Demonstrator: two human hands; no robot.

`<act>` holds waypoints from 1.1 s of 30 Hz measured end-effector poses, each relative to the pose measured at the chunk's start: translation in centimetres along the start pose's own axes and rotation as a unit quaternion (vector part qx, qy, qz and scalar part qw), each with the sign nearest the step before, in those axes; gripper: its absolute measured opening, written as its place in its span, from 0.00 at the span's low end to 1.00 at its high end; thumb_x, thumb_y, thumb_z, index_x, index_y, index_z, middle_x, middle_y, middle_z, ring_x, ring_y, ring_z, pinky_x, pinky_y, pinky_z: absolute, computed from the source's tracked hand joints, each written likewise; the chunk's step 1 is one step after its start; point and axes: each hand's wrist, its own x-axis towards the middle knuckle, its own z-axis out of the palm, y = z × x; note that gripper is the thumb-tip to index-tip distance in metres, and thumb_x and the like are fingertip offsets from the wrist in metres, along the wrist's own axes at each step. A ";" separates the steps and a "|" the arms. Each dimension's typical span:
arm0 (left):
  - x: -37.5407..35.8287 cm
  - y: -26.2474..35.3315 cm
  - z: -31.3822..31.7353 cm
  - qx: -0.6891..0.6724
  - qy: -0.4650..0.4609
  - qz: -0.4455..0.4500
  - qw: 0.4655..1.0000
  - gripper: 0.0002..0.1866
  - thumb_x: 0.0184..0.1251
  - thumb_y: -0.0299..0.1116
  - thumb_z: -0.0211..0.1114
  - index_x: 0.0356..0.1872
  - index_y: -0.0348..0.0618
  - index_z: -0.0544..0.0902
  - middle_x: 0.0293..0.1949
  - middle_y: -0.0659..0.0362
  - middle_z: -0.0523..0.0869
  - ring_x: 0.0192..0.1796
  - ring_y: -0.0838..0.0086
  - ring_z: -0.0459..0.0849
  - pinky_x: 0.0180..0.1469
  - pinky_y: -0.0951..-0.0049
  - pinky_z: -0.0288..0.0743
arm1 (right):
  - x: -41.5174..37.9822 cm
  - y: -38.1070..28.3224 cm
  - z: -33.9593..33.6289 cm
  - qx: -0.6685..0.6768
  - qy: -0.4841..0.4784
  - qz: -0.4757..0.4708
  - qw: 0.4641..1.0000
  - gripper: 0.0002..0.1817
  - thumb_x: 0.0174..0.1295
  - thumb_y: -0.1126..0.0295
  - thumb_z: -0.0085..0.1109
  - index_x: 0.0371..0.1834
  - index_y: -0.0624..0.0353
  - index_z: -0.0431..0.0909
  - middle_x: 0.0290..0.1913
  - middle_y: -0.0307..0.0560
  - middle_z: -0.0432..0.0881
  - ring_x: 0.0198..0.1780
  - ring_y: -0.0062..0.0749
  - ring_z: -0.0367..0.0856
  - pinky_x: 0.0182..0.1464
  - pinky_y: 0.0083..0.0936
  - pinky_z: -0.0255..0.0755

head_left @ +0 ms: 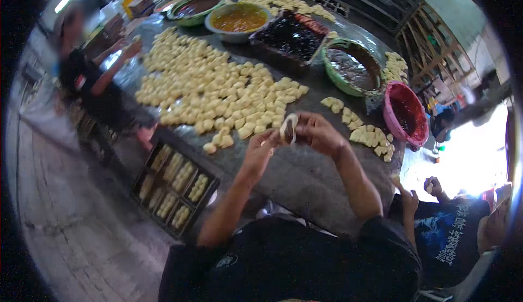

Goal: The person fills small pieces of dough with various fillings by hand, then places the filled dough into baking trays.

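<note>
Between my two hands, above the table's near edge, is a flattened piece of dough (293, 119) with a dark brown filling in its middle. My left hand (260, 152) pinches its left edge, fingers closed. On the other side, the fingers of my right hand (322, 134) are closed at its right edge. Just beyond lies a broad spread of pale dough balls (218, 89). Several dough pieces (370, 137) lie to the right of my right hand.
Past the dough stand a bowl of orange filling (238, 19), a dark-filled tray (289, 37), a green bowl (351, 67) and a pink basin (404, 114). A divided baking tray (175, 185) holds shaped dough at lower left. Co-workers stand at left (95, 86) and right (449, 236).
</note>
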 end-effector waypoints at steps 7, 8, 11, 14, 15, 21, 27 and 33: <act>-12.3 4.1 -5.4 -0.188 0.100 -0.048 0.976 0.14 0.76 0.40 0.59 0.48 0.39 0.79 0.43 0.57 0.85 0.44 0.75 0.86 0.44 0.77 0.83 | -2.7 9.2 13.6 -0.143 0.093 -0.072 0.983 0.21 0.63 0.74 0.62 0.60 0.64 0.74 0.55 0.50 0.81 0.53 0.34 0.83 0.46 0.26 0.80; -13.6 4.8 -6.0 -0.193 0.109 -0.052 0.974 0.14 0.76 0.40 0.58 0.48 0.39 0.79 0.43 0.57 0.85 0.44 0.75 0.86 0.45 0.76 0.83 | -2.8 10.4 15.0 -0.269 0.095 -0.132 0.949 0.21 0.62 0.76 0.62 0.60 0.63 0.74 0.55 0.52 0.81 0.54 0.39 0.83 0.50 0.29 0.80; -17.4 8.4 -6.0 -0.142 0.134 -0.059 0.979 0.14 0.73 0.34 0.62 0.53 0.38 0.79 0.46 0.56 0.86 0.46 0.74 0.86 0.46 0.76 0.84 | -2.9 11.0 19.3 -0.447 0.101 -0.277 0.845 0.16 0.61 0.77 0.63 0.53 0.63 0.79 0.52 0.52 0.80 0.51 0.45 0.83 0.50 0.30 0.79; -21.0 10.5 -6.7 0.082 0.092 -0.030 0.992 0.18 0.64 0.24 0.67 0.55 0.34 0.81 0.50 0.53 0.86 0.47 0.69 0.86 0.49 0.75 0.81 | -3.0 11.6 22.6 -0.385 0.116 -0.273 0.874 0.09 0.64 0.74 0.62 0.45 0.65 0.80 0.43 0.49 0.79 0.43 0.35 0.83 0.41 0.26 0.78; -22.3 11.3 -6.7 0.210 0.090 0.062 0.972 0.16 0.63 0.24 0.67 0.53 0.34 0.82 0.49 0.52 0.86 0.47 0.68 0.86 0.49 0.74 0.80 | -3.3 11.6 23.9 -0.289 0.098 -0.236 0.923 0.08 0.65 0.73 0.62 0.43 0.65 0.80 0.43 0.47 0.78 0.42 0.32 0.83 0.39 0.25 0.78; -29.1 14.0 -7.8 0.339 0.026 0.326 0.882 0.09 0.62 0.21 0.66 0.42 0.37 0.86 0.43 0.52 0.88 0.45 0.65 0.87 0.49 0.69 0.79 | -4.6 11.0 34.1 0.221 0.052 -0.153 0.962 0.12 0.67 0.64 0.64 0.34 0.62 0.76 0.38 0.39 0.73 0.34 0.21 0.78 0.30 0.18 0.76; -33.2 18.2 -7.5 0.360 0.128 0.418 0.824 0.06 0.59 0.23 0.69 0.38 0.38 0.86 0.34 0.56 0.87 0.37 0.72 0.84 0.37 0.74 0.75 | -4.1 10.5 38.7 -0.118 0.008 -0.368 0.922 0.08 0.63 0.70 0.65 0.33 0.59 0.76 0.40 0.43 0.75 0.37 0.25 0.78 0.34 0.23 0.77; -34.1 20.2 -8.7 0.340 0.094 0.418 0.838 0.10 0.52 0.28 0.76 0.36 0.41 0.87 0.40 0.55 0.87 0.43 0.67 0.85 0.45 0.71 0.79 | -4.1 11.1 41.6 -0.103 0.104 -0.412 0.900 0.11 0.60 0.74 0.67 0.43 0.60 0.75 0.45 0.45 0.76 0.45 0.32 0.77 0.45 0.26 0.74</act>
